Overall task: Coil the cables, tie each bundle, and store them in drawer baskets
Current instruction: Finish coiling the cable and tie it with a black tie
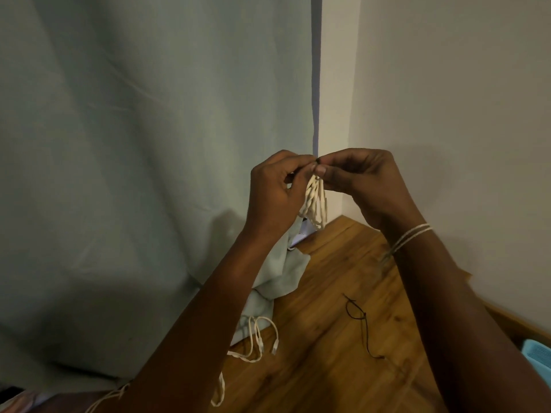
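Observation:
A coiled white cable bundle (315, 201) hangs in the air between my two raised hands. My left hand (275, 192) grips the top of the bundle with curled fingers. My right hand (362, 181) pinches a small dark tie at the top of the bundle, fingertips meeting those of the left hand. More white cables (258, 341) lie loose on the wooden table (328, 368) below my left forearm. A thin black tie (359, 318) lies on the wood to the right of them.
A pale blue-green cloth (134, 144) hangs on the left and bunches onto the table. A white wall (447, 99) stands on the right. A blue basket corner (536, 354) shows at the right edge. White string is wound round my right wrist (410, 236).

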Motion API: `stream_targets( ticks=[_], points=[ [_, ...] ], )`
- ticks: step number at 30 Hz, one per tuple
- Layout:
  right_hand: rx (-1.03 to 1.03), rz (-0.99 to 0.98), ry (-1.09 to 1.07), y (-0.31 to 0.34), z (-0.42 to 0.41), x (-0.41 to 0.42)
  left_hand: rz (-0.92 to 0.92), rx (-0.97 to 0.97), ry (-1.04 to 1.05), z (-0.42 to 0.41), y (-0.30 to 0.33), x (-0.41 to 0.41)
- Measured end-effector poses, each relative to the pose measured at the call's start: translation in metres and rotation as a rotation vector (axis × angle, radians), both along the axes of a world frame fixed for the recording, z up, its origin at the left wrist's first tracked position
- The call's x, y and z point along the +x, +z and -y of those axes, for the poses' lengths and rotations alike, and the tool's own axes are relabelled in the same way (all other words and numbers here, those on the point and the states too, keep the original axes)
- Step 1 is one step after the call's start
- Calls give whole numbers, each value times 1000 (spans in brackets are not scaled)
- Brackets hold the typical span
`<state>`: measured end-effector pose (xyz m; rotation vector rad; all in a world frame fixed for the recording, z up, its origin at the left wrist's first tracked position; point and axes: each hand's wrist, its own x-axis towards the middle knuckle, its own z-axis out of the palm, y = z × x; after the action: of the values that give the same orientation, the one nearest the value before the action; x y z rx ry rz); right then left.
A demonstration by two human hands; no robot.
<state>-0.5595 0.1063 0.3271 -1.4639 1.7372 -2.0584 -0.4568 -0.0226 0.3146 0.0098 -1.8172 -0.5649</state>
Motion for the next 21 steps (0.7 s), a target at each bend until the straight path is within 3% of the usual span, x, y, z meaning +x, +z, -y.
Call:
stream_targets(
  ticks=[12, 21],
  points=[
    [-12, 11, -12, -4, -7, -3, 222, -19, -167, 6, 2, 2],
    [56, -53, 44, -4, -12, -3, 295, 200, -275, 13, 14, 12]
  ],
)
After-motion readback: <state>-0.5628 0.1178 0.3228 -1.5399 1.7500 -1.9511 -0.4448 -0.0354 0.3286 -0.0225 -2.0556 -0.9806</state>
